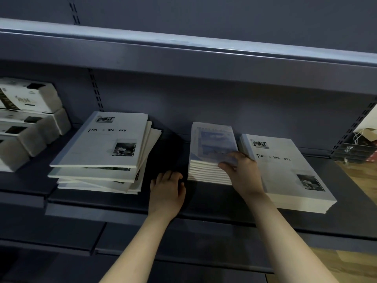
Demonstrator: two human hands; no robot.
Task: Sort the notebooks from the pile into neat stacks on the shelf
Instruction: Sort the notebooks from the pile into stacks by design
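Grey shelf (pixel 204 201) is loaded with notebooks: a loose pile (pixel 102 152) at 9 o'clock, a small stack (pixel 210 144) at centre, a big stack (pixel 285 172) at 3 o'clock. The small stack's top is pinched by the right hand (pixel 242 172), fingers on the cover, thumb at its front edge. The left hand (pixel 166 193), loosely curled and empty, is rested at 7 o'clock of it.

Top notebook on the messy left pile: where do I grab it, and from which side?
Probably its near edge, from the front: the top notebook lies flat on the skewed pile, that edge faces you, and the left hand rests close by.
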